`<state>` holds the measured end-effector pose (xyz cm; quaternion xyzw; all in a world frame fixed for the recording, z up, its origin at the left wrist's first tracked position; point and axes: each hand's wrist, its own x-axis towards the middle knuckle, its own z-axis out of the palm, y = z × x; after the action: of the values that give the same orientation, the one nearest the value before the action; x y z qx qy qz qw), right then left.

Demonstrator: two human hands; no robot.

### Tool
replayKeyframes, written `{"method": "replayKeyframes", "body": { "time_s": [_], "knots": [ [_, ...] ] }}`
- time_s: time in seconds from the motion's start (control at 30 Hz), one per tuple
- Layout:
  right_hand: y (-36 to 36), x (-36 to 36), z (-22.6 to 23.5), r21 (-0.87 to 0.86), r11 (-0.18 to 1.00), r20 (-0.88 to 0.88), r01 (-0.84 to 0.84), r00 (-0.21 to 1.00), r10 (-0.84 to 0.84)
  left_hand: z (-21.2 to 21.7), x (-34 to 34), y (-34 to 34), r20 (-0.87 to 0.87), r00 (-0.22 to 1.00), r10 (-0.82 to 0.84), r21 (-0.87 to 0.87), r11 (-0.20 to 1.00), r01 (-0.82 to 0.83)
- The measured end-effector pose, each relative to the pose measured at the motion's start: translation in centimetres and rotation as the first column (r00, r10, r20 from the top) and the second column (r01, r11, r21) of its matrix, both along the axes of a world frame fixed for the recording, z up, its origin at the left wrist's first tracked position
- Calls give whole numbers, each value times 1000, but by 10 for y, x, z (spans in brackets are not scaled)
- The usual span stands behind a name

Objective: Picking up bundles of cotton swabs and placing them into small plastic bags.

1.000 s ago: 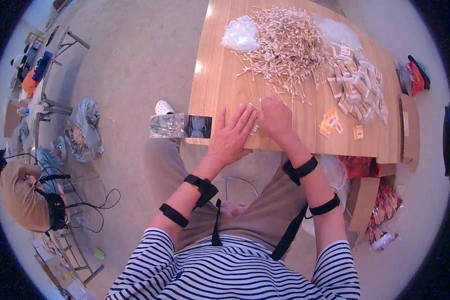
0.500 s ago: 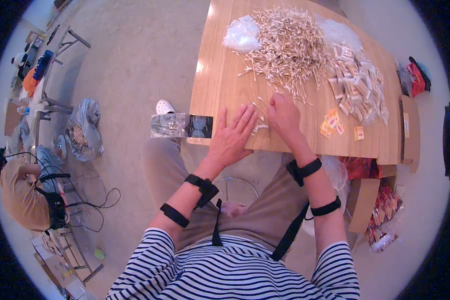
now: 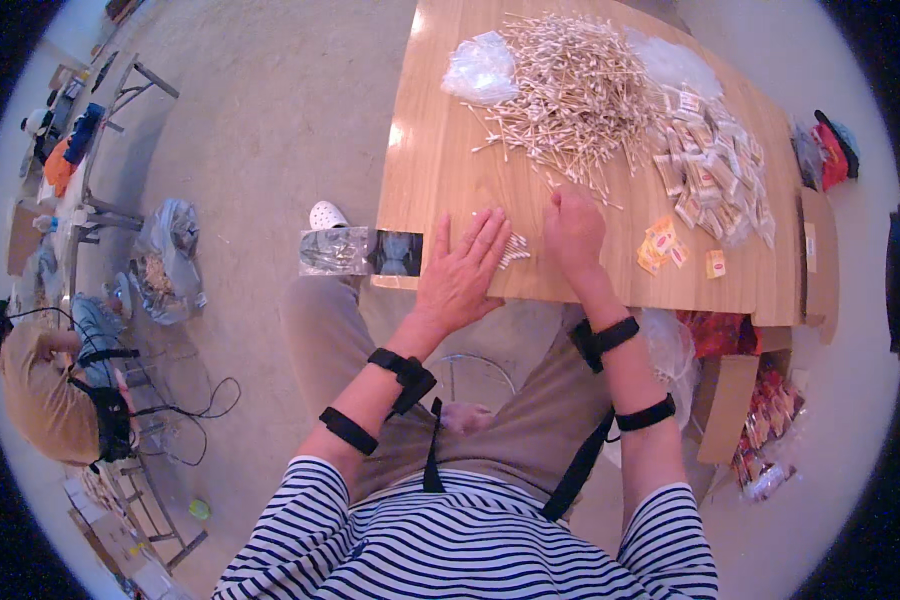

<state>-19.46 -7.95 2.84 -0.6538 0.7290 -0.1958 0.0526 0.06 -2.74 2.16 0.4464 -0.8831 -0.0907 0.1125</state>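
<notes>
My left hand (image 3: 462, 268) lies palm down on the wooden table near its front edge, fingers stretched out. Close by its fingertips, on the right, rests a small bunch of cotton swabs (image 3: 514, 250), partly covered by the hand. My right hand (image 3: 574, 235) is closed just right of that bunch, apart from it. Its curled fingers hide whatever may be in them. Beyond both hands a big heap of loose cotton swabs (image 3: 580, 90) spreads over the table, a few stray ones lying at its near side.
Right of the heap are many small clear packs of swabs (image 3: 710, 165). Orange-yellow cards (image 3: 662, 245) lie nearer. A clear plastic bag (image 3: 480, 68) sits left of the heap. A dark and clear packet (image 3: 398, 253) overhangs the left edge. Another person (image 3: 45, 390) sits far left.
My right hand has shifted slightly right, away from the bunch, still closed. Loose swabs that lay between my hands are no longer seen there. My left hand stays in place.
</notes>
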Motion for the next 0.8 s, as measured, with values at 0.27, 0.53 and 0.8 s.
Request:
{"method": "replayKeyframes", "body": {
  "time_s": [0.27, 0.53, 0.8],
  "knots": [
    [-6, -5, -19, -4, 999, -61, -38, 997, 38, -1, 1, 1, -8, 1000, 8, -8, 1000, -8],
    [-12, -7, -17, -108, 994, -91, -24, 996, 14, -1, -2, 0, 2, 1000, 12, 0, 1000, -12],
    [16, 10, -22, -108, 933, -98, -343, 938, 334, 0, -1, 0, -19, 1000, 0, 13, 1000, 0]
  ]
}}
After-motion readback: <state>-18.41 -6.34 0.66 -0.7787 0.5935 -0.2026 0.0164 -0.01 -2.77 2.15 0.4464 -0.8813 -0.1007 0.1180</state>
